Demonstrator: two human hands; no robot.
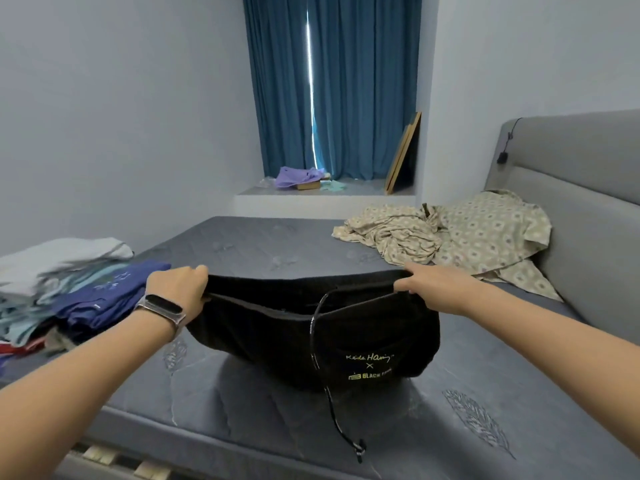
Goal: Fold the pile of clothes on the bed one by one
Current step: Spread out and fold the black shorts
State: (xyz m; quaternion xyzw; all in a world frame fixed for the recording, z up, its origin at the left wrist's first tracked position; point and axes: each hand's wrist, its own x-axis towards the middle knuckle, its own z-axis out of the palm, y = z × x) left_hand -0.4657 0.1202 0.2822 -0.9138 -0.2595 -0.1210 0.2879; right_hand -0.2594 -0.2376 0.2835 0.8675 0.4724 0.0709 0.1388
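Bed (263, 244): grey-blue mattress with leaf print, grey padded headboard (571, 188) on the right, wooden slats showing at the near edge.

Blue curtain (332, 84) over the window alcove at the back, thin gap of light down the middle. On the sill: purple cloth (298, 175) and two wooden frames (403, 154) leaning on the alcove wall.

Patterned beige sheet (467, 233) crumpled near the headboard, far right of the mattress.

Pile of clothes (65, 289) at the left edge of the bed: white and pale teal pieces, dark blue garments on the side nearest the hands. Looks stacked, blurred in places.

Black shorts (311, 330) at centre, waistband stretched flat between both hands, body hanging down so the lower part touches the mattress. Yellow print on the front right. Black drawstring (332, 403) dangles from the waistband middle down to the near mattress edge, knotted end at the bottom.

Left hand (180, 289): fingers curled over the waistband's left end, gripping it. Dark wristband (162, 306) on that wrist.

Right hand (422, 280): pinches the waistband's right end, fingers over the top, thumb underneath.

Hands well apart, both arms extended, both clamped on the same garment.
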